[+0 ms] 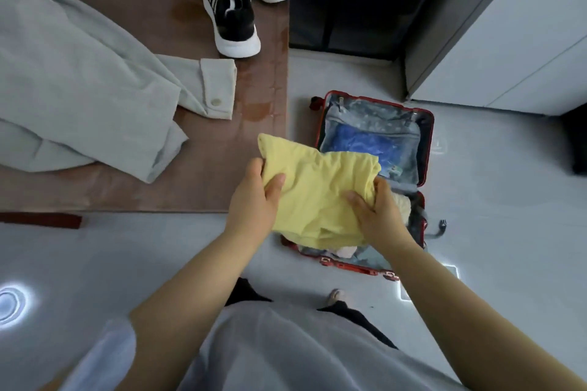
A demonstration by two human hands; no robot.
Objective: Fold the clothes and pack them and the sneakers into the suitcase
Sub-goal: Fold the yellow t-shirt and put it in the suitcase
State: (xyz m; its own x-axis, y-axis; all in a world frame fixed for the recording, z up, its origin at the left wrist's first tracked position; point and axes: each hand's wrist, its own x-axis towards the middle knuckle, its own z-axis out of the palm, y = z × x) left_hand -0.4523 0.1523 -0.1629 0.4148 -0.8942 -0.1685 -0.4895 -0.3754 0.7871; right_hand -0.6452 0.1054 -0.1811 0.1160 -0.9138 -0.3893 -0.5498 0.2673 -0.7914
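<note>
On the brown surface point(120, 197) a pale grey jacket point(79, 82) is seen spread out at the left, one cuffed sleeve thrown towards the middle — and a pair of black sneakers point(233, 16) with white soles is set at the far edge, apart from it. Down on the pale floor point(495, 200), just beside that surface, a red suitcase point(428, 149) is laid open.

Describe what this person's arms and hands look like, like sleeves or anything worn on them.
Both forearms are bare from the elbow down. The left hand and right hand wear no gloves, and no watch, bracelet or ring shows on either. A pale grey short sleeve covers the left upper arm, part of a loose pale grey top. The right arm's sleeve is out of view.
</note>
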